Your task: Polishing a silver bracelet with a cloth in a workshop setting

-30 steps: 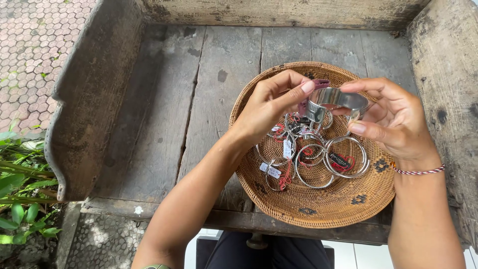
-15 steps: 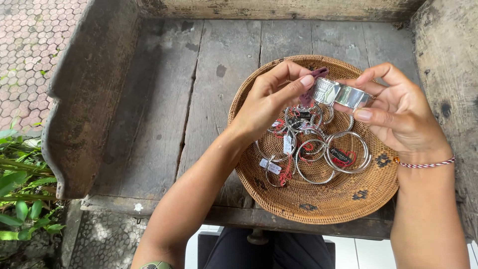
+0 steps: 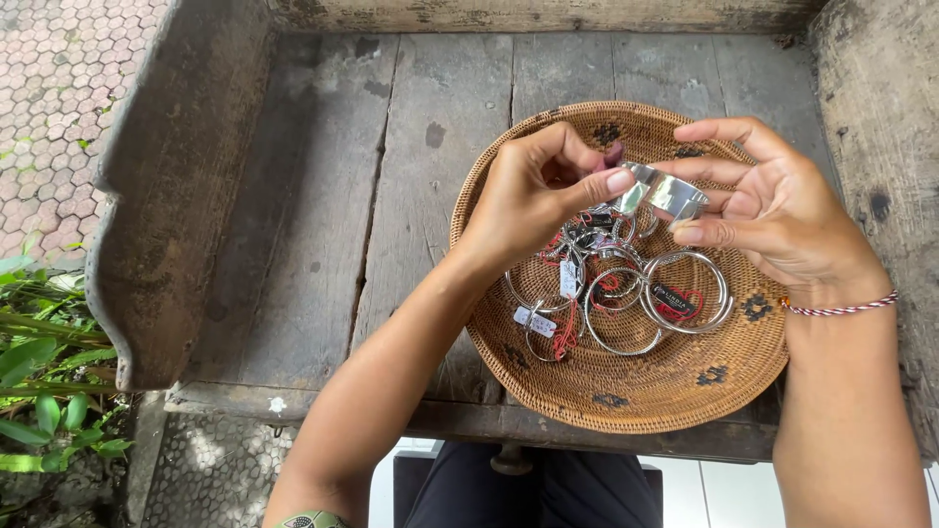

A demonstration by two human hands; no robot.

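Both hands hold a wide silver cuff bracelet (image 3: pixel 663 191) above a round woven basket (image 3: pixel 685 386). My left hand (image 3: pixel 533 200) pinches the cuff's left end between thumb and forefinger. My right hand (image 3: pixel 773 210) grips its right end with the fingertips. Under the hands, several thin silver bangles (image 3: pixel 650 293) with red strings and small tags (image 3: pixel 536 321) lie in the basket. A red and white cord bracelet (image 3: pixel 841 308) circles my right wrist.
The basket rests on a weathered wooden bench (image 3: pixel 293 244) with a curved armrest (image 3: pixel 171 196) at the left and another side wall (image 3: pixel 880 117) at the right. Beyond the left edge are patterned paving (image 3: pixel 49 88) and green plants (image 3: pixel 39 391).
Both hands have stayed over the basket and turned the cuff slightly between the fingers. The bangles in the basket have not moved.
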